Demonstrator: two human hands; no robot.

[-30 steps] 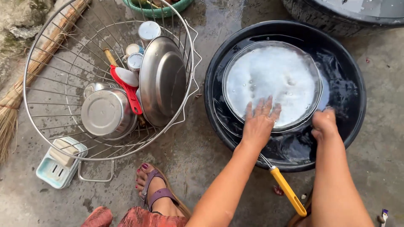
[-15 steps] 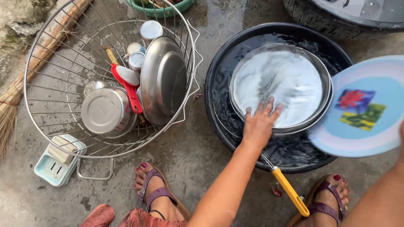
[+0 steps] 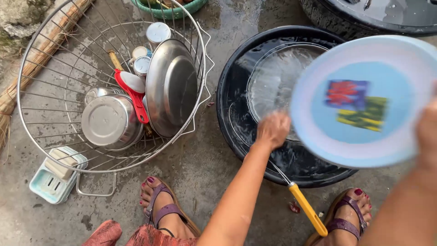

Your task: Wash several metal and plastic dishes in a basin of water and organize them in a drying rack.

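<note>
Lifting clear of the water, the round plastic plate (image 3: 364,100) now hangs above the right half of the black basin (image 3: 236,132), held up by the right hand (image 3: 428,132) at its right edge; a second ago that hand was down at the basin's near rim and the plate lay under the water. The plate is pale with a blue middle and a coloured picture on it, blurred by motion, and it is tilted with its face towards the camera. How the right fingers close on the plate cannot be told, since most of the hand is cut off by the frame edge. The left hand (image 3: 273,130) has curled from flat and spread into a loose fist on the near rim of the steel tray (image 3: 273,82), which sits in the basin (its foam has thinned to clear ripples). By my reading, the plate is rinsed and out of the wash. A yellow-handled utensil (image 3: 307,209) leans over the basin's near edge. On the wet floor to the left stands the wire basket (image 3: 45,136) with steel dishes, unmoved.
</note>
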